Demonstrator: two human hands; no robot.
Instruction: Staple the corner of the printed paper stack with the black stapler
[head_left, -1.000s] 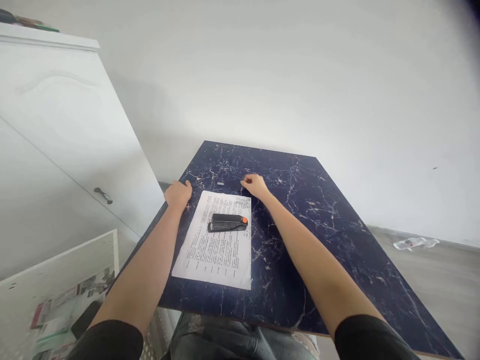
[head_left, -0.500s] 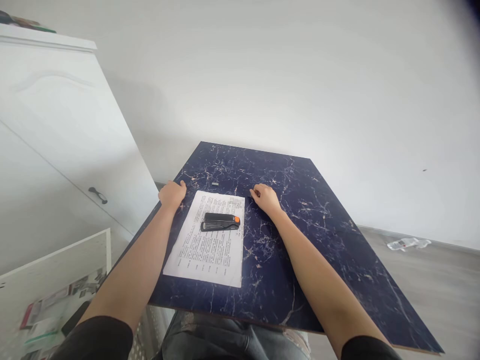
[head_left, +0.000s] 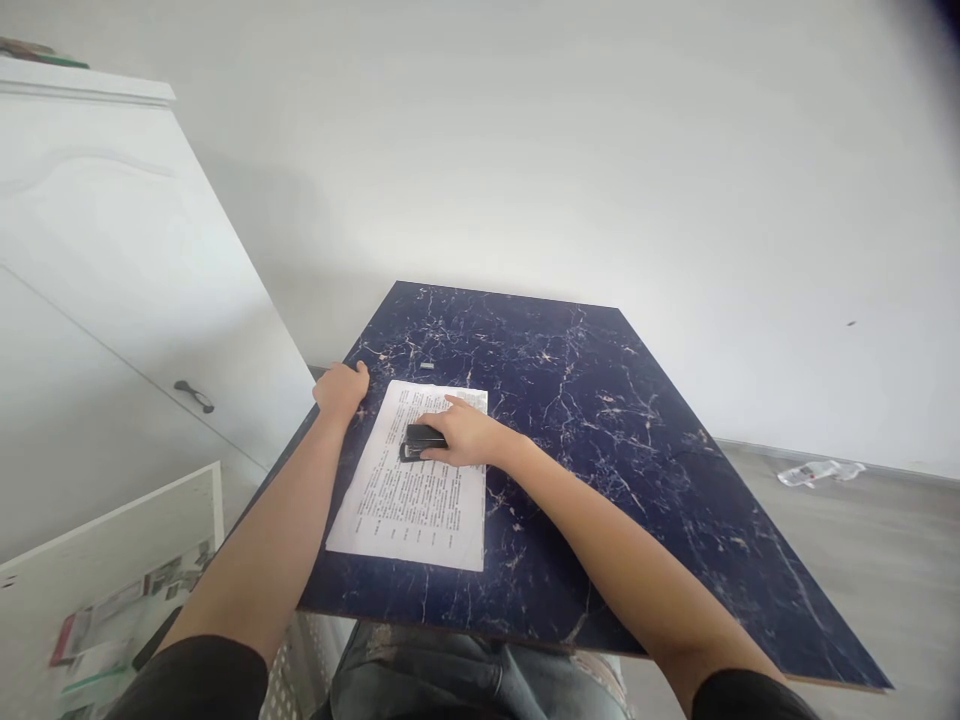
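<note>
Dark blue, white-veined tabletop (head_left: pixel 577 400) (TT), head view. Printed paper (head_left: pixel 405 515) lies flat on TT, L of ctr, long axis running approx. near-to-far. Black stapler (head_left: pixel 424 434) sits on upper-mid part of paper.

Key relation: stapler long axis runs approx. L-R, i.e. across paper. Exposed end points L; opp. end is hidden under R hand (head_left: pixel 469 432). R hand is the nearer one, in contact: fingers on far side, thumb on near side, closed round stapler body. R forearm comes in from lower R, crossing paper's R edge.

L hand (head_left: pixel 339 388) is at L edge of TT, beyond and to L of stapler, well apart from it and from R hand. Thumb shows on top; other fingers partly hidden, so cannot tell if they clamp the edge. No item visible in L hand. Small grey strip (head_left: pixel 427 366) lies on TT just past paper's far edge, betw. the hands L-R, untouched.

Containers: white-rimmed unit (head_left: pixel 219 500), lower L, below TT level; flat packets (head_left: pixel 97 625), incl. red- and green-edged pcs., show within its outline. Open box vs. glass top: unclear. White cabinet (head_left: pixel 112 250), far L: door closed, contents n/a.
</note>
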